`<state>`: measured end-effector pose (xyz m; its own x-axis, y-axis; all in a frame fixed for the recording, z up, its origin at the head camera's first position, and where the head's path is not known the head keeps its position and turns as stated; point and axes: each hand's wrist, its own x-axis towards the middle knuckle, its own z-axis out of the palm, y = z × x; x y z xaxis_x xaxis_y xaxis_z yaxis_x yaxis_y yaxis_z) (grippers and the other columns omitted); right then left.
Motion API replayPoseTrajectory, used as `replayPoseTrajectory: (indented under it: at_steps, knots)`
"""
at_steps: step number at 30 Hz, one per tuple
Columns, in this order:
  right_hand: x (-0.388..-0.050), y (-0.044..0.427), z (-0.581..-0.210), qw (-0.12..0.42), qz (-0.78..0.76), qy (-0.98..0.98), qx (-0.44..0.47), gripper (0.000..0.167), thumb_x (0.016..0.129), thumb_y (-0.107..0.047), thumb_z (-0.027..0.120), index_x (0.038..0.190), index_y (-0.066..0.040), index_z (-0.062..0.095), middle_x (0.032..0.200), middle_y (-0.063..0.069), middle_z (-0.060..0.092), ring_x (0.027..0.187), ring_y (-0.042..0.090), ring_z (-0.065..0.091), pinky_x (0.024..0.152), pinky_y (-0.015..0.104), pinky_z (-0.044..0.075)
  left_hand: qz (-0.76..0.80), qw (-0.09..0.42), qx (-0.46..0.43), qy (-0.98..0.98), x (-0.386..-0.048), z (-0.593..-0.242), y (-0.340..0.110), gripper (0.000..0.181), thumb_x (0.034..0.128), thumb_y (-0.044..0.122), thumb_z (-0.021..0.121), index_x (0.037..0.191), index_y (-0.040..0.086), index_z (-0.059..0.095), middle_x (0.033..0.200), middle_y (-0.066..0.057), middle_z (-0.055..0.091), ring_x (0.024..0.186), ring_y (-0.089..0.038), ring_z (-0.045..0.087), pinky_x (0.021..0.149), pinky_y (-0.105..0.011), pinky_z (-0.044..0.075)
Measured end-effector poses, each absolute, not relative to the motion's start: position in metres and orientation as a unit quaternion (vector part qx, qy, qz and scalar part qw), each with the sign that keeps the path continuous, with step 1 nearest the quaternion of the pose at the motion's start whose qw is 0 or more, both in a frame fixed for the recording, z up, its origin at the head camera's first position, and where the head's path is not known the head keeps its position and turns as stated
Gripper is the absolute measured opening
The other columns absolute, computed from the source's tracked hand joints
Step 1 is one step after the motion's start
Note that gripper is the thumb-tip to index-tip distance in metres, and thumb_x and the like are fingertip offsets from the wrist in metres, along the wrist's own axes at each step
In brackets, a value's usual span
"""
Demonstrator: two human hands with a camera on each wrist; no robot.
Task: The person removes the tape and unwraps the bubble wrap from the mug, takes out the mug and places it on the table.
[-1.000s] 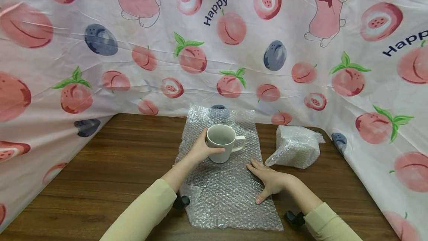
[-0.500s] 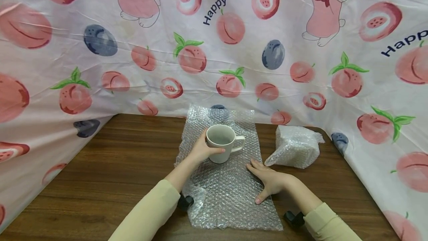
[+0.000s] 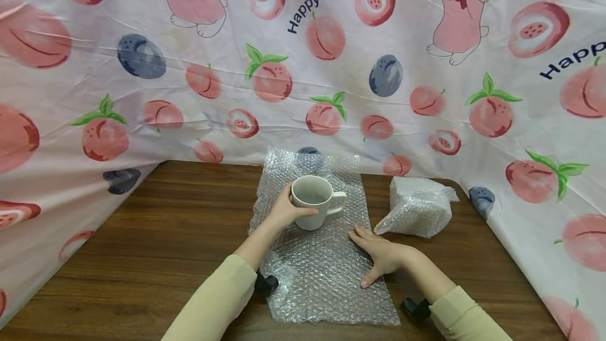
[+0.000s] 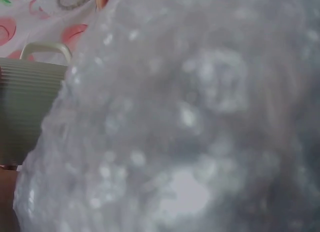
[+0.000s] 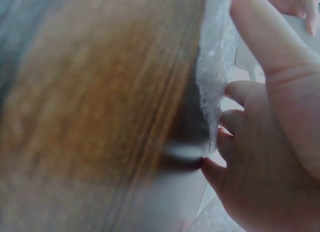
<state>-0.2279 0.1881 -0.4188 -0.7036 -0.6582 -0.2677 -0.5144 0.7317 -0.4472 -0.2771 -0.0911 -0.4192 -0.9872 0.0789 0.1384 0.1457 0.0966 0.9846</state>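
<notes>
A white mug (image 3: 313,190) stands upright on a long sheet of bubble wrap (image 3: 326,283), its handle facing right. My left hand (image 3: 285,210) grips it from the left side, thumb across the front. Ribbed sides of the mug (image 4: 30,107) show at the edge of the left wrist view, where blurred bubble wrap (image 4: 165,107) covers most of the picture. My right hand (image 3: 382,254) rests with spread fingers on the sheet's right edge. In the right wrist view its fingertips (image 5: 214,174) touch down along the bubble wrap (image 5: 215,67) edge.
A bundle covered in bubble wrap (image 3: 421,209) sits right of the sheet, near the back; its contents cannot be made out. The brown wooden table (image 3: 156,236) extends to both sides. A fruit-printed cloth (image 3: 208,114) hangs behind and at the sides.
The left forearm and its wrist camera have shifted slightly to the right. Mug, bubble wrap and right hand look the same.
</notes>
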Motion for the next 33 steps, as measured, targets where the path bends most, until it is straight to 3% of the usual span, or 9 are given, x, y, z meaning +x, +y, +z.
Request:
replayPoseTrajectory:
  at_steps: [33]
  knots:
    - [-0.229,0.19,-0.42,0.216,-0.173,0.905,-0.323,0.117,0.067,-0.045,0.083,0.153,-0.004,0.014,0.157,0.022,-0.002,0.141,0.042,0.001,0.11,0.059,0.011,-0.644,0.092,-0.093,-0.754,-0.279,-0.429,-0.089,0.094,0.0582,0.008,0.092,0.139,0.011,0.044,0.131,-0.011,0.052,0.12,-0.031,0.05,0.096,-0.048,0.042]
